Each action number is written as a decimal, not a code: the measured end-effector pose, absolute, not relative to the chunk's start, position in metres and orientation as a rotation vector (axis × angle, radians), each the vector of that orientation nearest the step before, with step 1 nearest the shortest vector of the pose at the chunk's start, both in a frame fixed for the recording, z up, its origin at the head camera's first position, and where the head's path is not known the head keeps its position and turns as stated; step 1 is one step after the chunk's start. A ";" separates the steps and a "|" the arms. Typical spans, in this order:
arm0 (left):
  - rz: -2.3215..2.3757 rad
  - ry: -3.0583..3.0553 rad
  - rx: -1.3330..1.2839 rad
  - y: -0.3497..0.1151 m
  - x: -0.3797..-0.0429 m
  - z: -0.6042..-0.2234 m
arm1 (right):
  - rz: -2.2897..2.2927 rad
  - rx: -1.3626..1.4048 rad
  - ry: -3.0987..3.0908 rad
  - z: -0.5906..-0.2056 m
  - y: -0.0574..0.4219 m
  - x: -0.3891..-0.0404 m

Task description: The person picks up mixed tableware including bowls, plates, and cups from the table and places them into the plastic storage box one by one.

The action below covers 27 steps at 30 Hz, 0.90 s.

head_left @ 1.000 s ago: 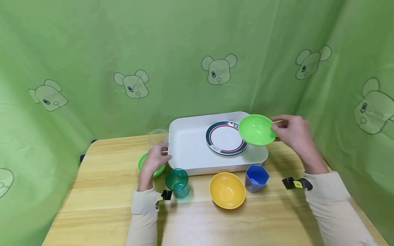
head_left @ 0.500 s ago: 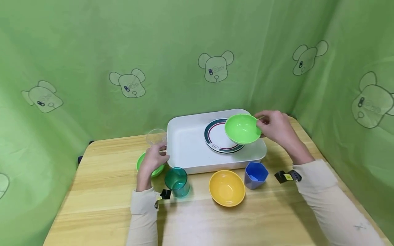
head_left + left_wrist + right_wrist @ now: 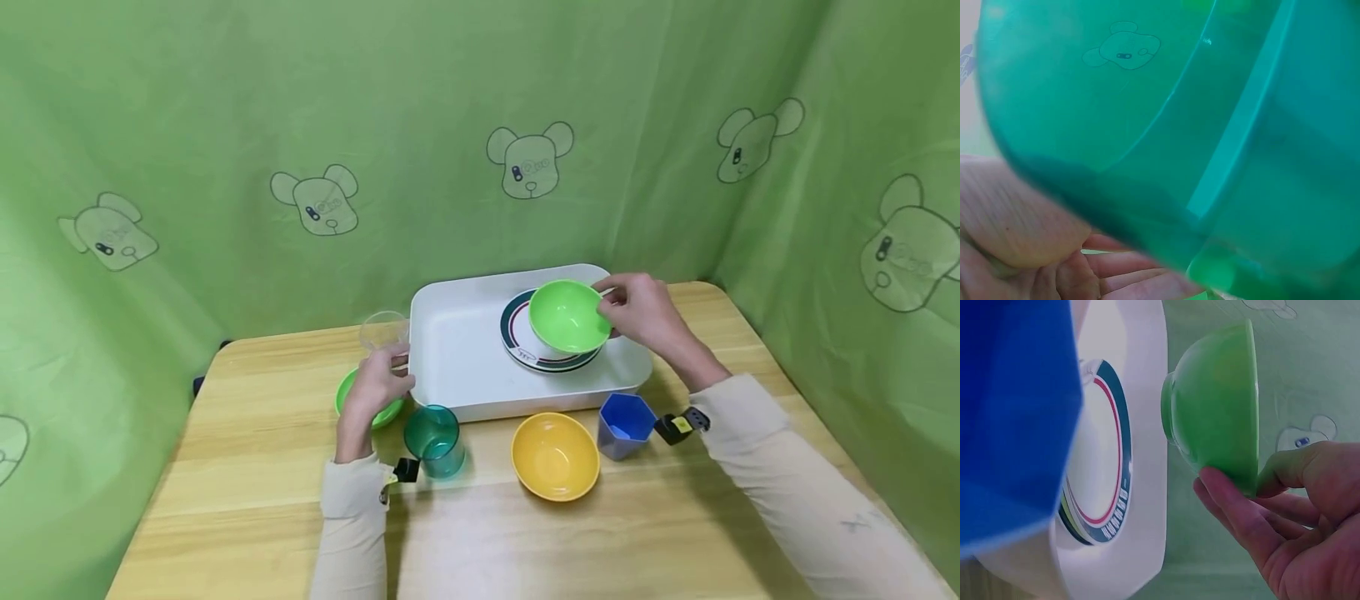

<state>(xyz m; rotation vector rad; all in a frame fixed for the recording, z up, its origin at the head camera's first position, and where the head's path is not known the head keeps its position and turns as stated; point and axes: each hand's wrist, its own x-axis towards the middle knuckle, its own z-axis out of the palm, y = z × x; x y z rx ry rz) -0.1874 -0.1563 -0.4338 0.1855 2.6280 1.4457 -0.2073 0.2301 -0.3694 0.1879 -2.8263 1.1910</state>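
Note:
My right hand (image 3: pixel 641 312) pinches the rim of a light green bowl (image 3: pixel 570 317) between thumb and fingers. In the right wrist view the bowl (image 3: pixel 1216 406) hangs apart from the dark-rimmed white plate (image 3: pixel 1094 462), over the white tray (image 3: pixel 465 367). My left hand (image 3: pixel 378 382) touches the tray's left edge, its fingers fairly straight in the left wrist view (image 3: pixel 1129 272). Partly under that hand lies a second green bowl (image 3: pixel 386 414). A teal cup (image 3: pixel 435 442) stands just right of the left wrist and fills much of the left wrist view.
In front of the tray stand a yellow bowl (image 3: pixel 555 458) and a blue angular cup (image 3: pixel 625 427), the latter close to the right wrist camera. A clear cup (image 3: pixel 384 329) stands by the tray's left back corner. Green curtains (image 3: pixel 420 125) enclose the wooden table (image 3: pixel 255 467).
My right hand has carried the green bowl leftward, from the tray's right end to over the plate. The left hand stays at the tray's left edge.

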 end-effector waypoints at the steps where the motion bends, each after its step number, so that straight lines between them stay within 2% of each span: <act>1: 1.447 2.626 0.182 -0.156 -0.188 -0.434 | 1.187 0.189 -2.843 -0.370 0.227 -0.208; 13: 1.413 2.636 0.188 -0.154 -0.186 -0.434 | 1.195 0.275 -2.907 -0.372 0.191 -0.215; 27: 1.212 2.740 0.340 -0.147 -0.167 -0.405 | 1.422 0.310 -2.886 -0.372 0.155 -0.211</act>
